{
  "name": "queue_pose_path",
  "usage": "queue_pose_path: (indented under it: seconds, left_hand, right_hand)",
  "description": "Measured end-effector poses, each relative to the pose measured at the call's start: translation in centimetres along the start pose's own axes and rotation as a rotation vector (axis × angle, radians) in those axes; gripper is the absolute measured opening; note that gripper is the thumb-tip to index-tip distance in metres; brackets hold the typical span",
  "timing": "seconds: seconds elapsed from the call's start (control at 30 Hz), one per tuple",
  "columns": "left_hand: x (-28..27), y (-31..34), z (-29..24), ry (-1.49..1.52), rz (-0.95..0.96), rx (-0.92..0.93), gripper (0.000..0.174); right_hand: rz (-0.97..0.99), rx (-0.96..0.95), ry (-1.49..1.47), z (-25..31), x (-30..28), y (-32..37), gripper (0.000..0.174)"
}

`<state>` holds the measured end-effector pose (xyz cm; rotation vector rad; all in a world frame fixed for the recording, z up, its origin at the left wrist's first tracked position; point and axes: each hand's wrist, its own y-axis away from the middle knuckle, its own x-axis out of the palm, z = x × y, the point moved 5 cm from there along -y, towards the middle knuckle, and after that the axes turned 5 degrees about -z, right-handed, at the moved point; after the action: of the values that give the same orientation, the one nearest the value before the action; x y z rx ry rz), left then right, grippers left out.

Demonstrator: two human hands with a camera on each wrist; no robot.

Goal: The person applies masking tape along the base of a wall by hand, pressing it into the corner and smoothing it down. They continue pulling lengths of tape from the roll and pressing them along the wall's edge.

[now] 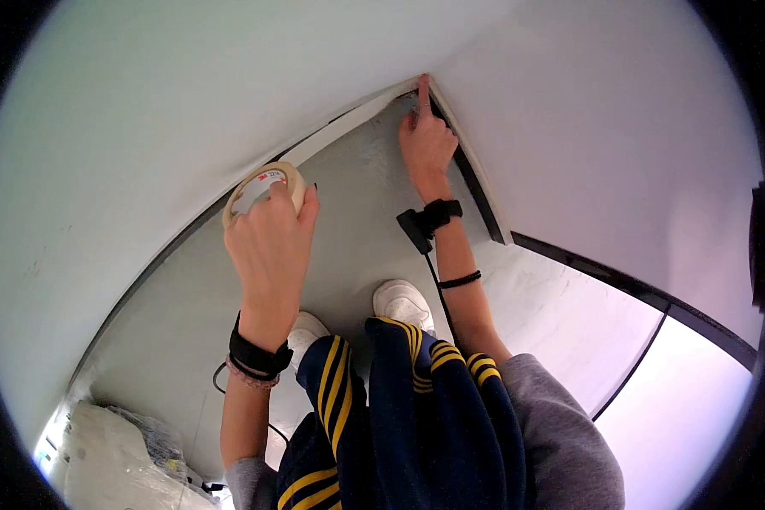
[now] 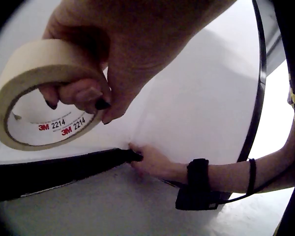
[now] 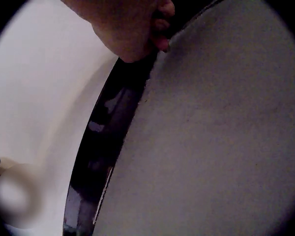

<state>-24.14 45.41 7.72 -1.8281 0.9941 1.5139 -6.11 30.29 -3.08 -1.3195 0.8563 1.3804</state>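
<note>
My left hand (image 1: 268, 251) grips a roll of cream masking tape (image 2: 6, 101), its fingers through the core and the thumb at its edge. Red and black print marks the inside of the core. From the roll a strip of tape (image 1: 348, 124) runs along the foot of the left wall toward the corner. At that corner my right hand (image 1: 429, 146) presses with a straight index finger, its other fingers curled in. Beneath this hand, a black baseboard (image 3: 101, 128) follows the wall's foot in the right wrist view.
Two pale walls meet at the corner, the right wall (image 1: 586, 127) ending in an outer corner. White shoes (image 1: 402, 303) stand on the grey floor (image 1: 348, 221). A bundle in clear plastic (image 1: 110, 450) lies at lower left. Cables trail from both wrist bands.
</note>
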Motion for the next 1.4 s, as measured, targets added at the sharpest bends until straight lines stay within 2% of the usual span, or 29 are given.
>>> queue_pose_path:
  seconds: [0.07, 0.17, 0.37, 0.5, 0.57, 0.67, 0.77, 0.97, 1.1, 1.17, 1.4]
  left_hand:
    - [0.2, -0.2, 0.1, 0.003, -0.011, 0.008, 0.035]
    - [0.5, -0.5, 0.7, 0.016, -0.047, 0.022, 0.035]
    - [1.2, -1.5, 1.4, 0.019, -0.036, 0.030, 0.034]
    - [1.5, -2.0, 1.8, 0.030, -0.075, 0.041, 0.034]
    - [1.7, -2.1, 1.7, 0.006, -0.069, 0.048, 0.035]
    - [1.9, -1.8, 1.3, -0.030, -0.082, 0.041, 0.036]
    - [1.7, -1.4, 0.9, -0.039, -0.105, 0.056, 0.036]
    - [2.4, -0.8, 0.6, -0.049, -0.043, 0.035, 0.034]
    - [3.4, -0.4, 0.3, -0.051, -0.138, 0.110, 0.031]
    - [3.9, -0.7, 0.2, -0.072, -0.192, 0.140, 0.033]
    - [5.9, -1.7, -2.8, -0.127, -0.195, 0.171, 0.034]
  right_hand:
    - [-0.073, -0.037, -0.016, -0.6, 0.0, 0.0, 0.068]
    - [0.001, -0.032, 0.019, -0.6, 0.6, 0.0, 0.071]
    - [-0.025, -0.080, -0.020, -0.7, 1.1, 0.0, 0.075]
    - [0.047, -0.048, 0.002, 0.0, 2.2, -0.2, 0.075]
    - [0.060, -0.114, -0.092, 0.7, 2.4, 0.1, 0.074]
    - [0.074, -0.116, -0.119, 1.1, 2.0, 0.1, 0.072]
    - [0.044, -0.144, -0.048, 1.7, 1.7, -0.6, 0.071]
    - [0.028, -0.193, -0.100, 2.7, 1.2, -0.6, 0.070]
    - [0.035, -0.242, -0.011, 3.0, 1.5, -0.2, 0.071]
    - [0.104, -0.307, -0.004, 3.6, 1.8, 0.4, 0.074]
    - [0.231, -0.240, -0.076, 4.1, 2.8, 2.0, 0.075]
